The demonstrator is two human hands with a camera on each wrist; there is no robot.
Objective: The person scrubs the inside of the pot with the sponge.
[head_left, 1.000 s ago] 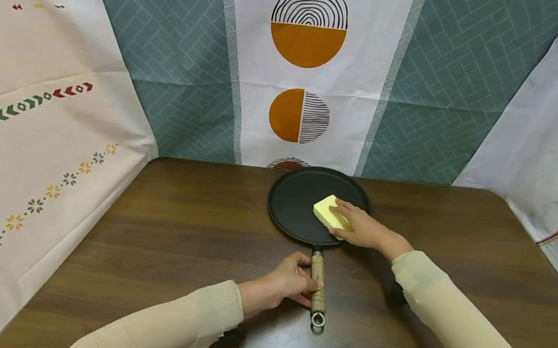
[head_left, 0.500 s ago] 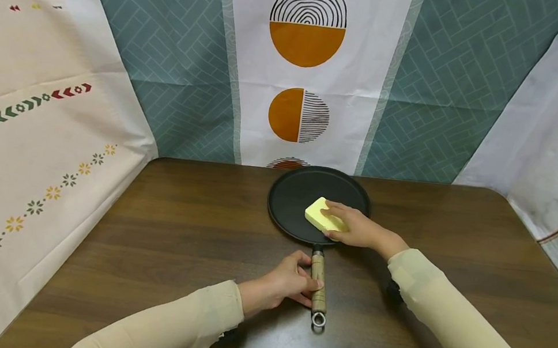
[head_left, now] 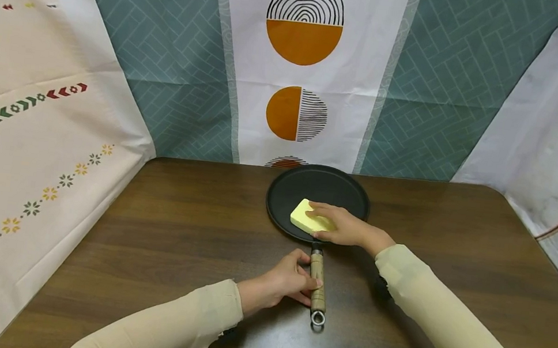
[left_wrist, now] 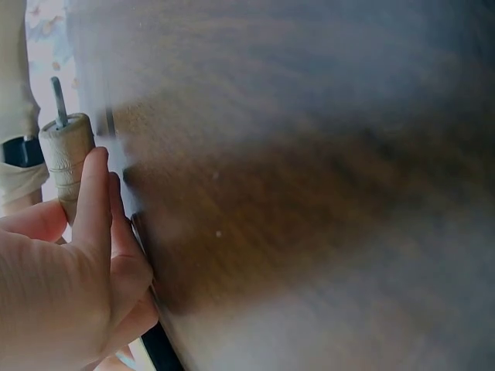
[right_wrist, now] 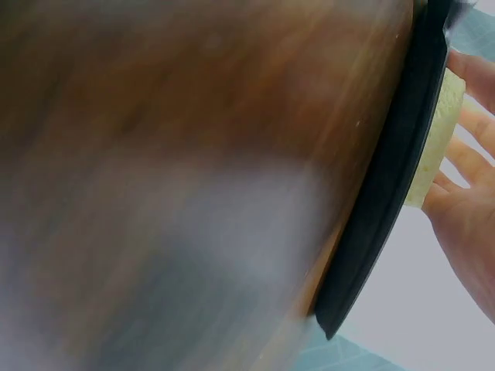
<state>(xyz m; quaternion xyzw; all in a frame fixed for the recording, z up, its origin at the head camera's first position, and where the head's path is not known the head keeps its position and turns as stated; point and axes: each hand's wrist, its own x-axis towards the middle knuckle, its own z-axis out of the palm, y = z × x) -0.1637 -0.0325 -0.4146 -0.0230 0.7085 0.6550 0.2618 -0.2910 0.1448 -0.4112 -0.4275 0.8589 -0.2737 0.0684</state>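
Observation:
A flat black pan (head_left: 331, 189) lies near the far edge of the table, its wooden handle (head_left: 317, 286) pointing toward me. My left hand (head_left: 286, 282) grips that handle from the left, thumb and fingers on either side of it. In the left wrist view the handle's end (left_wrist: 68, 151) with its metal ring rises past the fingers. On the pan's near part sits a pale yellow sponge (head_left: 302, 216), held under the fingers and thumb of my right hand (head_left: 343, 227). The right wrist view shows the sponge (right_wrist: 439, 139) against the pan's surface, with the fingers around it.
The brown wooden table (head_left: 189, 227) extends to both sides of the pan. Behind it hangs a teal and white patterned cloth (head_left: 182, 69). Pale cloths drape at the left (head_left: 54, 129) and right (head_left: 540, 130) edges.
My right hand has slid the sponge leftward and slightly toward me across the pan. My left hand has kept its hold on the handle, and the pan stays in place.

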